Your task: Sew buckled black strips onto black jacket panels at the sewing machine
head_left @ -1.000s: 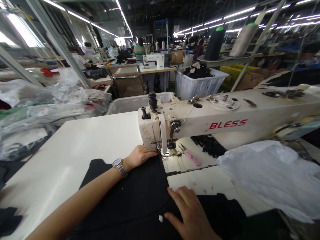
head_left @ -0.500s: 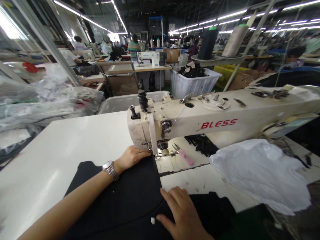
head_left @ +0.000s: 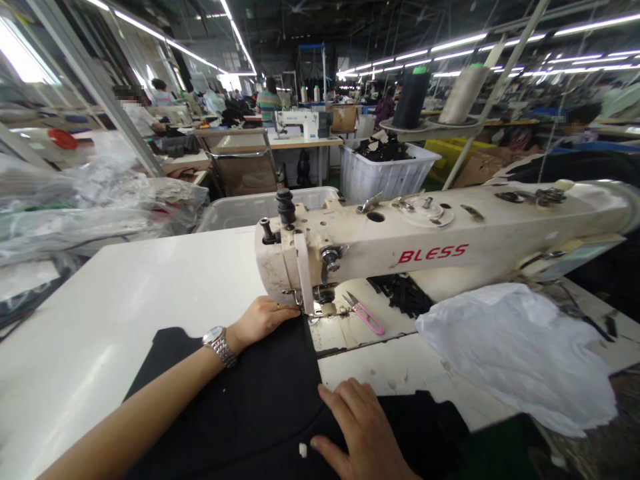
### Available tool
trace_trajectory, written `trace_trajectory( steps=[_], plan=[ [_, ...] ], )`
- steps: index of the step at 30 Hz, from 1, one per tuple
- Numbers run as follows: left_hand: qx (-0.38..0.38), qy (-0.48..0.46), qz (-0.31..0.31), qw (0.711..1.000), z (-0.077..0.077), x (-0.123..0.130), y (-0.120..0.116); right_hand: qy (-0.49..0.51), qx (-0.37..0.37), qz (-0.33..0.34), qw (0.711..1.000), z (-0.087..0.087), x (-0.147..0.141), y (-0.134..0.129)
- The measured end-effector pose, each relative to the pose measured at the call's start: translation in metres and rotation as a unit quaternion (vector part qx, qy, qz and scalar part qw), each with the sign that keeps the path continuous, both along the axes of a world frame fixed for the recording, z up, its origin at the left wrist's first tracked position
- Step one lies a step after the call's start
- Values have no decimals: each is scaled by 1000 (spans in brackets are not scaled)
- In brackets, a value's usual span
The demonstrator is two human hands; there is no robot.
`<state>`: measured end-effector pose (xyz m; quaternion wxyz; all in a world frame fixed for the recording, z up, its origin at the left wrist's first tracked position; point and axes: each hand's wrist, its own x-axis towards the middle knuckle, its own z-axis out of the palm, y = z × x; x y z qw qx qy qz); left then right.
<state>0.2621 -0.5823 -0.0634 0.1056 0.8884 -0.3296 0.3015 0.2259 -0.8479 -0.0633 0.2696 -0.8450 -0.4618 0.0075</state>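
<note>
A large black fabric piece (head_left: 260,393) lies over the machine bed, its far edge at the presser foot (head_left: 327,309) of the sewing machine (head_left: 360,247). My left hand (head_left: 260,323), with a metal watch on the wrist, rests on that far corner. Its index finger stretches to the foot; the other fingers are partly hidden. Lower down, my right hand (head_left: 357,427) is spread on the fabric near its right edge, thumb apart from the fingers. A small white scrap (head_left: 303,450) sits on the fabric beside the right thumb.
Pink thread snips (head_left: 367,317) lie right of the foot, before a heap of black strips (head_left: 403,293). A white bag (head_left: 515,353) covers the table's right side. Thread cones (head_left: 413,100) stand behind the machine. Clear plastic wrapping (head_left: 100,193) is piled at left. Other people sit farther back.
The view has shifted very slightly. Both hands keep nearly the same places on the black fabric, and I see no clear movement of the fabric.
</note>
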Motion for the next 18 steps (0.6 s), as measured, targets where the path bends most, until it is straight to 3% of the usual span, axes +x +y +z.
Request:
trace_trajectory(
  steps=[18],
  plan=[
    [-14,45,12,999,3,-1,-1,-60,30,9,998,-6,5,-3]
  ],
)
